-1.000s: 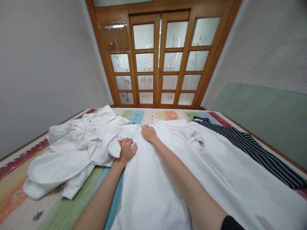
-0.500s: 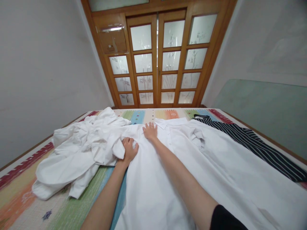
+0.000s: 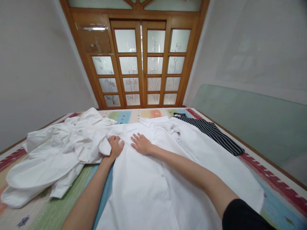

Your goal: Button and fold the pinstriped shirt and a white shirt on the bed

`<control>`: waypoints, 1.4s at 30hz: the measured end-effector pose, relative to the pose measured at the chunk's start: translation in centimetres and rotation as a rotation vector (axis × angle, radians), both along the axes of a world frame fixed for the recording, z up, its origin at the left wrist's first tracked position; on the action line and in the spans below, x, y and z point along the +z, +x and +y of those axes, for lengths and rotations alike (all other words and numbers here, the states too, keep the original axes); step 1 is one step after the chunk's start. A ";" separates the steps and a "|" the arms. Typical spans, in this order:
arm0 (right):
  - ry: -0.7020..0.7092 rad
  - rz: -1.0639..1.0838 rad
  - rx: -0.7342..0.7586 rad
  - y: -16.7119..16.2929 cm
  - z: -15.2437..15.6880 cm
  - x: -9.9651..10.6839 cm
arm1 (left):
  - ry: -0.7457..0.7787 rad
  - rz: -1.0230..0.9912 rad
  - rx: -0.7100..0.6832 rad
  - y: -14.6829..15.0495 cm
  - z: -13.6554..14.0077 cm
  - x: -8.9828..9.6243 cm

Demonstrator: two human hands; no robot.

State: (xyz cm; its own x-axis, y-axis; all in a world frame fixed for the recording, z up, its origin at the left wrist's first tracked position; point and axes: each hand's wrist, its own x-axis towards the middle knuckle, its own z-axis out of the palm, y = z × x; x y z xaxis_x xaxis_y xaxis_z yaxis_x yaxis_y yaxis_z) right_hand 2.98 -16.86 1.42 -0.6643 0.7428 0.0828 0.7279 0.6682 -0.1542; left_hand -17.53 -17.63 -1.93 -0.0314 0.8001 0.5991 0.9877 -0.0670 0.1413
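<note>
A white button-up shirt (image 3: pixel 141 185) lies spread out in front of me, collar at the far end and buttons facing up. My right hand (image 3: pixel 142 144) rests flat on its upper chest, left of the button line, with fingers spread. At the shirt's left side, by the sleeve and underarm, my left hand (image 3: pixel 115 147) has its fingers curled over the fabric, the thumb pointing right. Beside that hand, on the left, is a crumpled heap of white clothing (image 3: pixel 59 153); the shirt's left sleeve runs into it, and I cannot tell where one ends.
Under the clothes is a colourful striped cover (image 3: pixel 72 185). A black-and-white striped garment (image 3: pixel 213 132) lies beyond the shirt's right side. A pale green panel (image 3: pixel 240 108) stands along the right wall. Wooden doors with frosted panes (image 3: pixel 141 64) close off the far end.
My right hand has slid from near the collar down and left across the chest, smoothing the fabric. My left hand stays at the shirt's side. The view has turned to the right.
</note>
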 end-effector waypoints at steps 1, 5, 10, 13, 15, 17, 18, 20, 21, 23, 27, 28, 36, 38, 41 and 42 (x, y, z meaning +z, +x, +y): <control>0.028 0.011 0.008 0.7 -1.1 -0.1 | -0.012 0.004 -0.004 0.0 -0.1 0.0; 0.127 0.056 0.069 3.7 -5.8 -1.0 | -0.058 0.012 -0.032 -0.2 -0.6 0.3; 0.132 0.095 0.240 7.4 -12.0 -0.9 | -0.094 -0.020 -0.074 -0.3 -0.9 0.6; 0.083 0.082 0.364 9.2 -15.2 0.2 | -0.090 -0.030 -0.108 -0.3 -1.7 0.4; 0.047 0.081 0.427 10.1 -16.8 1.0 | -0.082 -0.040 -0.135 -0.6 -2.6 0.2; 0.021 0.090 0.475 10.8 -18.1 1.6 | -0.085 -0.053 -0.136 -1.2 -3.9 0.1; 0.011 0.096 0.494 11.2 -18.5 1.7 | -0.097 -0.059 -0.123 -1.6 -4.5 0.2; -0.002 0.106 0.522 11.7 -19.2 1.8 | -0.136 -0.069 -0.088 -2.6 -5.6 0.6; -0.007 0.109 0.531 11.9 -19.4 1.8 | -0.159 -0.075 -0.078 -3.1 -6.1 0.9; -0.017 0.107 0.538 12.2 -19.7 1.6 | -0.203 -0.092 -0.083 -4.0 -6.8 1.7; -0.030 0.095 0.544 12.3 -19.6 1.3 | -0.260 -0.118 -0.155 -3.7 -8.5 3.2; -0.029 0.098 0.545 12.3 -19.6 1.3 | -0.264 -0.126 -0.175 -3.1 -9.1 3.4; -0.114 0.085 0.542 12.3 -19.3 1.5 | -0.425 -0.749 -0.188 2.0 -15.0 4.8; -0.144 0.075 0.548 12.3 -19.1 1.6 | -0.452 -1.053 -0.110 2.7 -15.8 5.7; -0.155 0.074 0.557 12.2 -18.9 1.8 | -0.508 -1.424 0.000 3.1 -16.3 7.0; -0.152 0.076 0.559 12.2 -18.9 1.8 | -0.535 -1.503 0.005 3.1 -16.5 7.3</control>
